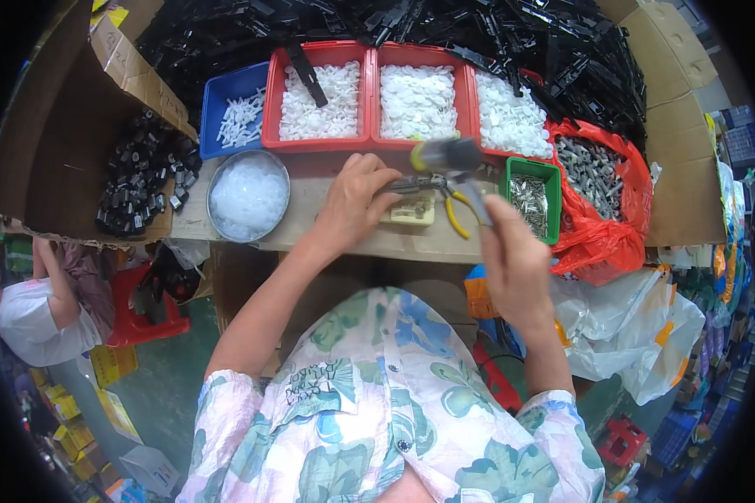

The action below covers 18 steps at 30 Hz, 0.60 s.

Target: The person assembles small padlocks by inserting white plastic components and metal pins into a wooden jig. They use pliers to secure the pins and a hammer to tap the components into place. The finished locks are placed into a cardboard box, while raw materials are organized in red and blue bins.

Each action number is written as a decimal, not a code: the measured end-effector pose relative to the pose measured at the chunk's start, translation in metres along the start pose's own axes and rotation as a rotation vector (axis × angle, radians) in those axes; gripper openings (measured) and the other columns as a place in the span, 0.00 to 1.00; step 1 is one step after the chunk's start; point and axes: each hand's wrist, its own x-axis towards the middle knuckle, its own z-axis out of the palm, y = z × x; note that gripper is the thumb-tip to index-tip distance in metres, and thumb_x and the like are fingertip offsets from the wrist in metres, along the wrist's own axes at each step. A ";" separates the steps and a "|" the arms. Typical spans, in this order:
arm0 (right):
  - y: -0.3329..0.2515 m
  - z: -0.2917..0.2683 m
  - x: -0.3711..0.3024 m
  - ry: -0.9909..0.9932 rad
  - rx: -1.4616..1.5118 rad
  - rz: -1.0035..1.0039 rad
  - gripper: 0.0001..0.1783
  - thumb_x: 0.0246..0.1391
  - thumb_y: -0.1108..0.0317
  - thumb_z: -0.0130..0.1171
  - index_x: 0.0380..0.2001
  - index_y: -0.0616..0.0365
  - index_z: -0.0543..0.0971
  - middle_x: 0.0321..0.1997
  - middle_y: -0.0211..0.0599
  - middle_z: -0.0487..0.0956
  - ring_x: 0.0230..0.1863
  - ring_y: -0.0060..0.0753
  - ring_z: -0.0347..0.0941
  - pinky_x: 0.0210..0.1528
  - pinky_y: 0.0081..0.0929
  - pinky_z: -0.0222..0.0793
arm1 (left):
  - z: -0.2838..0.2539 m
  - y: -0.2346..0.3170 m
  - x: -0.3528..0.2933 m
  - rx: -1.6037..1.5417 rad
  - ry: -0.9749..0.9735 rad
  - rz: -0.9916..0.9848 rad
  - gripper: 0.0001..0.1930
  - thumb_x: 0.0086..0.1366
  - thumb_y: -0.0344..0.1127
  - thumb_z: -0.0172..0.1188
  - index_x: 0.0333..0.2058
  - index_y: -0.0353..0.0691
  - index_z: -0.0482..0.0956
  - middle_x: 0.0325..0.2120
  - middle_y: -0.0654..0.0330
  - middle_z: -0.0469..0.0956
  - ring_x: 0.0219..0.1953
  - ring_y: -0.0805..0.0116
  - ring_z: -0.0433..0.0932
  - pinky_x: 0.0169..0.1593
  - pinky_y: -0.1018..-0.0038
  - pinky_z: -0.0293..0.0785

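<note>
Currently | left hand [362, 194] pinches dark part [411, 184] beside pale yellow block [411, 214], middle of worktop [310, 186] | right hand [517, 260] closed around blurred hammer [458, 156] | advisably: light, square taps, left hand clear, yellow-handled pliers [453, 220] out of the way.

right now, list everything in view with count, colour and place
hammer: 1, black-yellow head, above bench
pliers: 1, yellow handles, centre
dark part: 1, blackish, centre
block: 1, cream, centre
bins: 3 red, 1 blue, bench back; 1 green, right
round dish: 1, silvery, left
red bag: 1, red, right
long parts: many, black, behind bins
cardboard box: 1, brown, left
plastic bag: 1, whitish, lower right
co-worker: 1, white top, far left
edge clutter: uncountable, mixed, rim
left hand: 1, bare, at dark part
right hand: 1, bare, holding hammer
</note>
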 end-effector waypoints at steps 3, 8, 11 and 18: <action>-0.010 -0.009 0.003 0.053 -0.010 0.009 0.19 0.60 0.75 0.57 0.54 0.68 0.72 0.42 0.53 0.81 0.36 0.57 0.79 0.36 0.44 0.76 | 0.000 -0.001 -0.001 -0.015 0.002 -0.009 0.16 0.52 0.24 0.69 0.42 0.31 0.81 0.34 0.52 0.75 0.40 0.53 0.74 0.45 0.62 0.71; 0.019 0.021 -0.010 -0.253 -0.242 0.072 0.25 0.60 0.74 0.58 0.60 0.65 0.70 0.38 0.51 0.80 0.31 0.54 0.78 0.33 0.44 0.75 | 0.006 -0.002 0.004 -0.024 0.011 0.020 0.16 0.51 0.25 0.69 0.41 0.31 0.82 0.33 0.52 0.75 0.40 0.53 0.74 0.45 0.62 0.71; 0.001 0.002 0.004 -0.011 -0.116 -0.053 0.25 0.59 0.73 0.59 0.60 0.63 0.70 0.36 0.49 0.80 0.31 0.53 0.78 0.32 0.44 0.74 | 0.003 -0.002 -0.004 -0.019 0.003 -0.011 0.16 0.51 0.25 0.69 0.41 0.31 0.82 0.33 0.52 0.75 0.40 0.53 0.74 0.44 0.62 0.71; 0.022 0.027 -0.015 -0.281 -0.292 0.112 0.24 0.60 0.72 0.58 0.60 0.61 0.71 0.34 0.51 0.80 0.30 0.55 0.78 0.33 0.46 0.74 | 0.007 -0.001 0.002 -0.016 -0.005 -0.007 0.14 0.52 0.25 0.68 0.40 0.32 0.83 0.33 0.53 0.75 0.40 0.53 0.74 0.45 0.63 0.71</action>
